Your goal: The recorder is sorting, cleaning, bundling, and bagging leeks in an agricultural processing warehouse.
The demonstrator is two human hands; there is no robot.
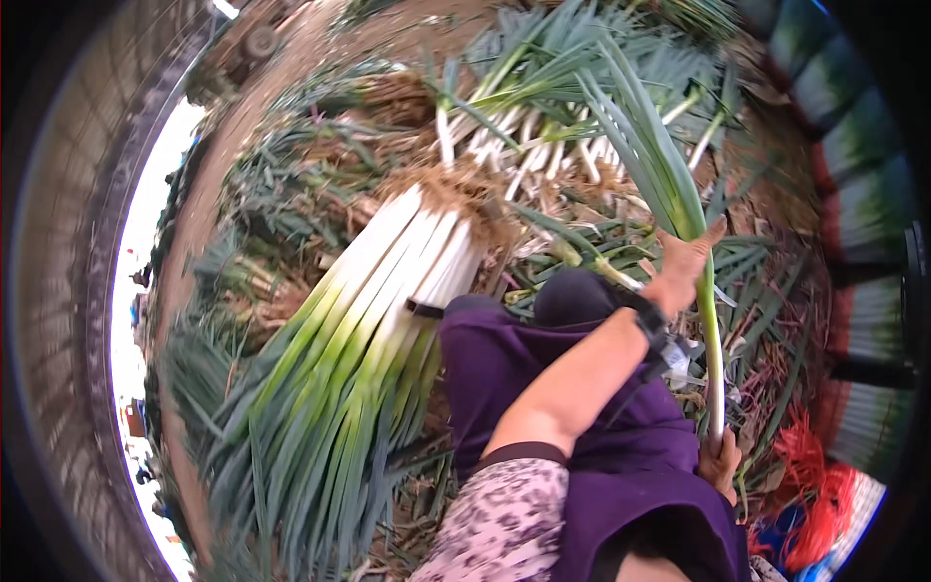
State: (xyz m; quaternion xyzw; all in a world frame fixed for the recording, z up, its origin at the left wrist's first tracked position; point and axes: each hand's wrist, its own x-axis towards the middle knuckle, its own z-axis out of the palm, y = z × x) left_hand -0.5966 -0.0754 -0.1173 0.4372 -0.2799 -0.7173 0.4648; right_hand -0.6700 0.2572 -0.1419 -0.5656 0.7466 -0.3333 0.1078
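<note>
One long green onion (711, 330) stands upright on my right side, green leaves up and white end down. Near the base of its leaves, my left hand (682, 260) is around the stalk, thumb and a finger showing on either side. Lower down, my right hand (720, 464) grips the white end, partly hidden beside my purple apron (582, 388). To the left of my knees lies a large bundle of green onions (378, 301), roots at the far end, leaves fanned toward me. A dark band (424, 308) shows at its right edge.
More green onions (553, 145) lie piled ahead, white ends toward me. Loose leaves and trimmings (320, 160) litter the ground. Red plastic strands (810, 485) sit at the lower right. Stacked green and white bundles or sacks (868, 233) line the right side.
</note>
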